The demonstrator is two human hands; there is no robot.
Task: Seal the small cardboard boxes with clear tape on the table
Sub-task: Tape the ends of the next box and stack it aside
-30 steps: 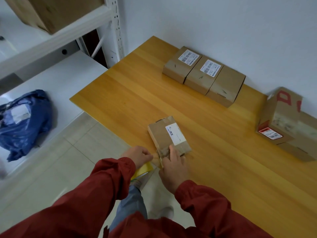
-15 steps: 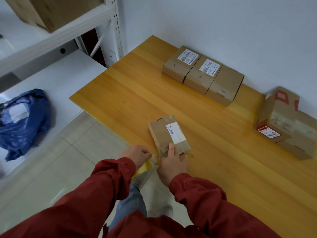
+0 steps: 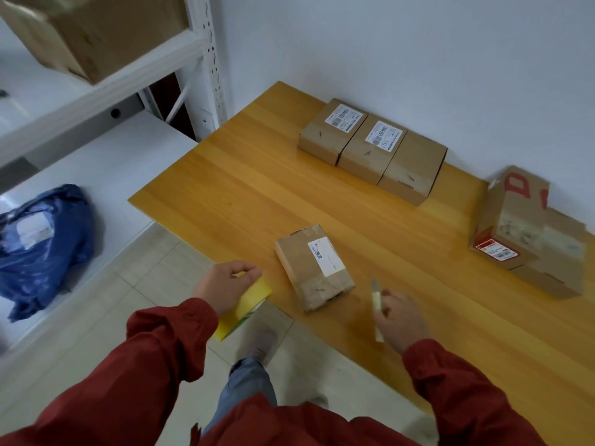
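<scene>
While the head camera looks down over the near edge of the wooden table (image 3: 225, 194), the small cardboard box (image 3: 314, 268) lies flat on the tabletop close to that edge, turned at an angle. It has a white label on its top face, and glossy strips of tape cross both of its ends. Neither hand touches it.

The left hand (image 3: 225, 284), in a red sleeve, hangs just left of the box and off the table edge, above the tiled floor. Its fingers are curled over a yellow roll of tape (image 3: 254, 299) and grip it from above. The right hand (image 3: 401, 320) hovers over the table to the right of the box, near but apart from it. Its fingers are closed round a slim pale cutter (image 3: 376, 300) that points upward; the hand is blurred, so finer detail of the grip cannot be made out.

Against the wall at the back of the table, three more small boxes (image 3: 370, 149) sit side by side, touching, two of them labelled. At the far right stands a larger carton with red markings (image 3: 512, 217), leaning against another carton (image 3: 560, 265). To the left, a white metal rack (image 3: 206, 59) carries a cardboard box (image 3: 80, 30) on an upper shelf and a blue plastic bag (image 3: 42, 249) on a lower one.
</scene>
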